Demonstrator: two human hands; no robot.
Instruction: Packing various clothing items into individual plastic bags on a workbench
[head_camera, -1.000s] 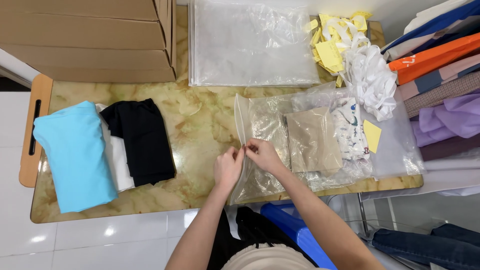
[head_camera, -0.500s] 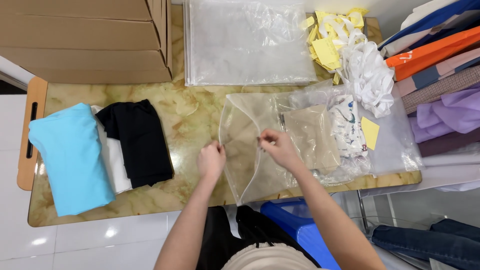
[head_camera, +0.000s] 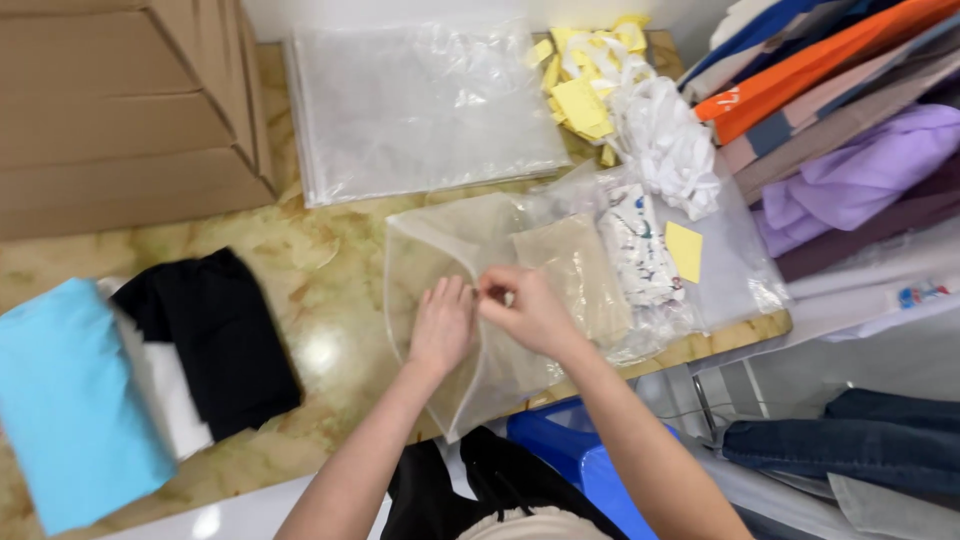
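Observation:
A clear plastic bag (head_camera: 470, 250) lies on the marble table (head_camera: 320, 270) in front of me. My left hand (head_camera: 440, 325) rests flat on the bag with its fingers together. Just to its right, my right hand (head_camera: 525, 310) pinches the bag's curved open edge. A folded beige garment (head_camera: 580, 270) inside another clear bag lies right of my hands, touching the bag that I hold.
Folded black (head_camera: 215, 335), white (head_camera: 165, 390) and light blue (head_camera: 65, 400) garments lie at the left. A stack of clear bags (head_camera: 420, 110) lies at the back, yellow tags (head_camera: 585, 80) and crumpled white plastic (head_camera: 665, 150) beside it. Cardboard boxes (head_camera: 120, 110) stand far left, stacked clothes (head_camera: 840, 130) at right.
My hands drew apart and opened the bag's mouth, then came back together on the bag. The camera has moved closer and shifted right.

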